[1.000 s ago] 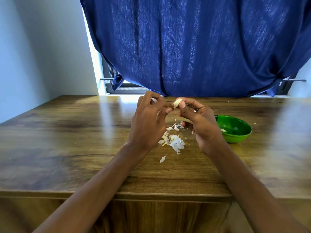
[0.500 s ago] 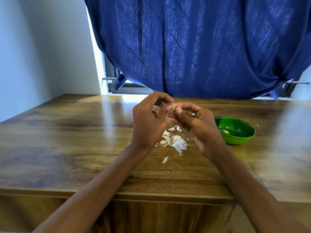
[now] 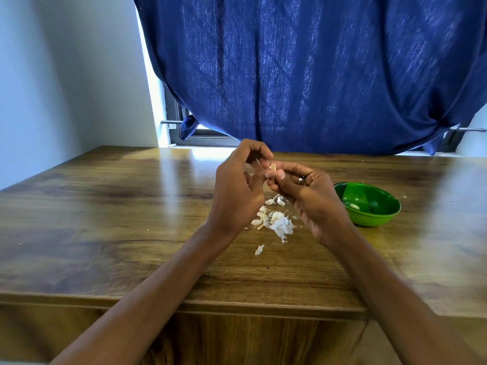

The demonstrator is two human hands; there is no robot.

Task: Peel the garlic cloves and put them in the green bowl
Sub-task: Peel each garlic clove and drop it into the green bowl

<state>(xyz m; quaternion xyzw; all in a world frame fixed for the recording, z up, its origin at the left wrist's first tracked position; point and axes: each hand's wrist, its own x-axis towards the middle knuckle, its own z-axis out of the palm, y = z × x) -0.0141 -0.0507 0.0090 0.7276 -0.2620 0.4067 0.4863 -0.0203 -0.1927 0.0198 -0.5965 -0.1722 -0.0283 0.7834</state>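
Both hands are raised over the middle of the wooden table [image 3: 105,233], fingertips meeting on one garlic clove [image 3: 272,168]. My right hand [image 3: 308,196], with a ring on one finger, pinches the clove, most of which is hidden by the fingers. My left hand [image 3: 237,191] grips the clove's skin from the left with thumb and fingers. Below the hands lie a pile of white garlic skins [image 3: 279,223] and a few loose cloves [image 3: 275,201]. The green bowl [image 3: 379,218] stands just right of my right hand, with a peeled clove [image 3: 354,206] inside.
One stray piece of skin [image 3: 259,249] lies nearer to me than the pile. A blue curtain [image 3: 316,75] hangs behind the table's far edge over a window. A pale wall stands to the left. The table's front edge runs below my forearms.
The hands have turned the clove between the fingertips, and the left fingers have shifted their hold on its skin. The view has drifted slightly; the bowl and pile have not moved.
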